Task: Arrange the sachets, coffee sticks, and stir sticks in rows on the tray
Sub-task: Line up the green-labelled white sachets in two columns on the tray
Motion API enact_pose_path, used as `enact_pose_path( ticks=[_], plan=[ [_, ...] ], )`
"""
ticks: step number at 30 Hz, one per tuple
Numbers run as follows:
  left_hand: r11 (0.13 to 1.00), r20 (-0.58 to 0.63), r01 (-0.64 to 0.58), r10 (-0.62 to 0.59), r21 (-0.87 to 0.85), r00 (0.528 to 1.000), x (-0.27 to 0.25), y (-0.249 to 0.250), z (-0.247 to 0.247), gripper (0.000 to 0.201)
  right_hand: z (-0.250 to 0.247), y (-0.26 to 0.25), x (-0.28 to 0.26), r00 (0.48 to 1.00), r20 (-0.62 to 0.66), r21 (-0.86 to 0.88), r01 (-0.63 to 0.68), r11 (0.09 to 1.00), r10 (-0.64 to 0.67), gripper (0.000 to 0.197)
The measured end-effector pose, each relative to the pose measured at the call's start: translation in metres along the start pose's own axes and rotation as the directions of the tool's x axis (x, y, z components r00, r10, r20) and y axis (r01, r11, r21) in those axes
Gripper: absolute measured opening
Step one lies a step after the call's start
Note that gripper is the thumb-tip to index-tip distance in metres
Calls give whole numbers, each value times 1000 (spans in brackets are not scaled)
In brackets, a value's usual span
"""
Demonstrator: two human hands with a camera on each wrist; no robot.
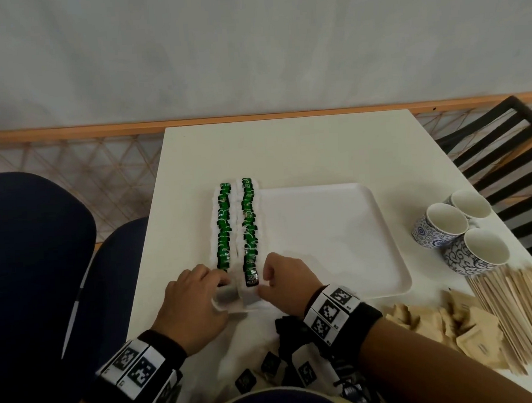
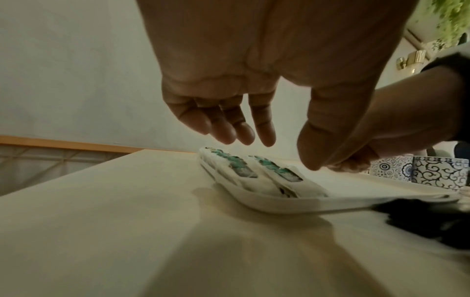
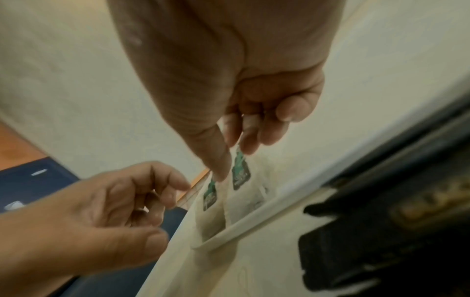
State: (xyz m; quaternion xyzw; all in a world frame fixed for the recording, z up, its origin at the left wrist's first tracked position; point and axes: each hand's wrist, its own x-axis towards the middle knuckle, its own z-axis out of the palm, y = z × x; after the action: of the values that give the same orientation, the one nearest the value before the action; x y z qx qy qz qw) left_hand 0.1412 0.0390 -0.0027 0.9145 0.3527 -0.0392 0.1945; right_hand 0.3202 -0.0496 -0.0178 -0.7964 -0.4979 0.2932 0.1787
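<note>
**Materials on the table**

The tray (image 1: pixel 339 243) looks like smooth white plastic on a matt table (image 1: pixel 286 150). Right of it: glossy glazed cups (image 1: pixel 440 225), pale wooden stir sticks (image 1: pixel 520 304), matt brown paper sachets (image 1: pixel 427 319).

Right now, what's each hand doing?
Left hand: open, fingers loosely curled above the sachets, holding nothing.
Right hand: fingers curled; grip cannot be told.
</note>
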Motion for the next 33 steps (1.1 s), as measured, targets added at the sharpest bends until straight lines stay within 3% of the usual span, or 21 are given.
enact_pose_path(
  ticks=[3,6,8,11,16,20,25,30,33],
  plan=[
    [1000,67,4,-4,0,998,-29,-11,6,35,-7,-10,-21,952,216,-183,257,949,-216,16],
    [1000,187,8,-12,21,982,-57,-17,11,36,4,-13,-38,872,416,-415,434,800,-258,30],
    [999,263,40,-48,35,964,-73,-19,15,47,16,-13,-46,846,470,-561,508,654,-253,33],
    [993,314,95,-111,68,943,-92,-22,25,67,28,-15,-52,860,450,-631,496,596,-240,29],
    [986,279,139,-161,94,947,-106,-25,44,64,36,-18,-56,876,445,-562,433,705,-184,42],
    [984,229,174,-176,30,957,-102,-28,46,51,31,-21,-58,883,443,-532,399,747,-155,31],
    [987,111,160,-161,20,981,-101,-30,51,29,23,-26,-64,892,429,-452,348,821,-142,31],
    [989,40,146,-144,-39,989,-106,-36,54,22,1,-39,-71,933,333,-278,236,931,-137,35],
    [969,39,180,-176,-169,984,-108,-39,50,19,-13,-44,-73,949,292,-95,152,984,-118,34]
  ],
)
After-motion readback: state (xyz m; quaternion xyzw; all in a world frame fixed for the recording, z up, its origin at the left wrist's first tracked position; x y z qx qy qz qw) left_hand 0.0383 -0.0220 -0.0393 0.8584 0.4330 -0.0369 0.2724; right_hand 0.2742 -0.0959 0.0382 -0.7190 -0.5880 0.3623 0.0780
